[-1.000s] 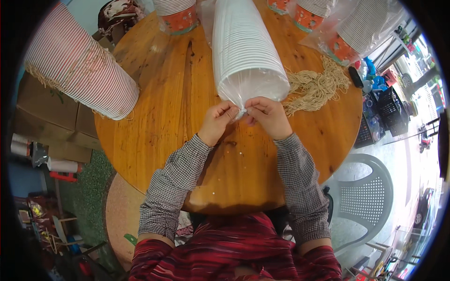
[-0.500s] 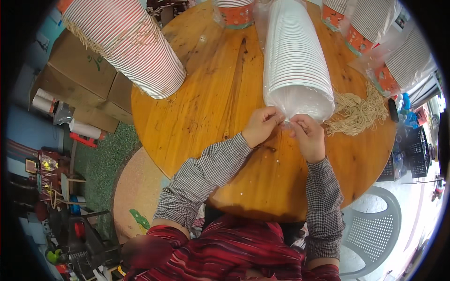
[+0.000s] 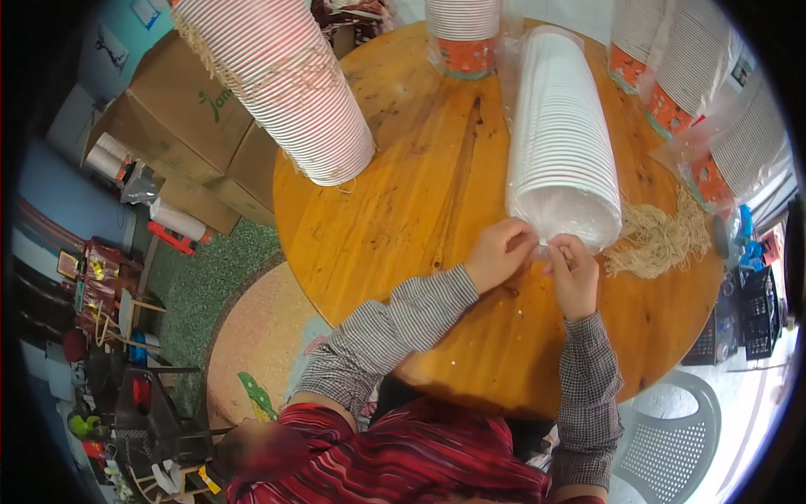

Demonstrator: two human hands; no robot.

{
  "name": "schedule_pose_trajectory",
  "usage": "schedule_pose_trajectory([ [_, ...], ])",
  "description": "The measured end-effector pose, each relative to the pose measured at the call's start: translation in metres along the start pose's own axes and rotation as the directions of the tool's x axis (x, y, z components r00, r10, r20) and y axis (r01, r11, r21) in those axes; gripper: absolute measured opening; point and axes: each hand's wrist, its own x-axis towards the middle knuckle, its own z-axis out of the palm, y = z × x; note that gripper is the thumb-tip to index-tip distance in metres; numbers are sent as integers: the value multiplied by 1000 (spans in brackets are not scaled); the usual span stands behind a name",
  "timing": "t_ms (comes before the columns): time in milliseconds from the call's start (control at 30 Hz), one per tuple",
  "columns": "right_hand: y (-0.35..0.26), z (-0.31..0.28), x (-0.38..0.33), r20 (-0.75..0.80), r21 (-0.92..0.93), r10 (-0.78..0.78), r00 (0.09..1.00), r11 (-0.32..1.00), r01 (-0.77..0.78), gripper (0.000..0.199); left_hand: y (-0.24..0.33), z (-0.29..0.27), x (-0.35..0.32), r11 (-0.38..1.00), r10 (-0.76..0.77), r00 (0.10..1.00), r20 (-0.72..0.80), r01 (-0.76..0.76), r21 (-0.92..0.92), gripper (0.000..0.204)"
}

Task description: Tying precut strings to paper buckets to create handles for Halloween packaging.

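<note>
A long stack of white paper tubs [image 3: 561, 126] lies on its side inside a clear plastic bag [image 3: 550, 214], the bag's gathered mouth toward me. My left hand [image 3: 501, 254] pinches the left side of that gathered plastic, thumb against fingers. Close beside it, my right hand [image 3: 575, 275] pinches the same gather from the right; anything small between the fingertips is hidden. Right of the bag lies a loose heap of beige twine [image 3: 659, 241]. On the left leans a tall stack of tubs [image 3: 290, 92] with twine strands hanging over it.
Bagged tub stacks with orange bases stand at the far edge [image 3: 467, 55] and right edge [image 3: 720, 181] of the round wooden table [image 3: 395, 218]. Cardboard boxes [image 3: 172, 118] sit left of it. A grey plastic chair [image 3: 672, 433] and black crates [image 3: 760, 311] are at the right.
The whole view has shifted, so the table and hands appear lower and farther right. Both hands keep pinching the bag's mouth, with only slight finger movement.
</note>
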Motion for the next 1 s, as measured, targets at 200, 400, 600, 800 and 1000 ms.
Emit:
schedule_pose_trajectory([
  [200,1,6,-5,-104,-105,-160,982,983,149,7,8,9,-7,725,594,797,-107,-473,500,13],
  [400,-1,7,-6,-94,-138,-189,977,975,175,7,-7,14,-3,980,-37,995,-89,19,-200,8],
  [600,-4,5,-5,-78,-6,-103,992,995,103,7,-8,3,0,959,-118,991,64,130,-253,8],
  [800,-5,6,-6,-57,55,-72,996,996,75,6,-11,4,-2,984,-68,994,86,81,-156,9],
  [1000,-5,7,-7,-42,2,-111,993,994,111,8,-16,8,-4,987,-86,996,-13,83,-140,7],
])
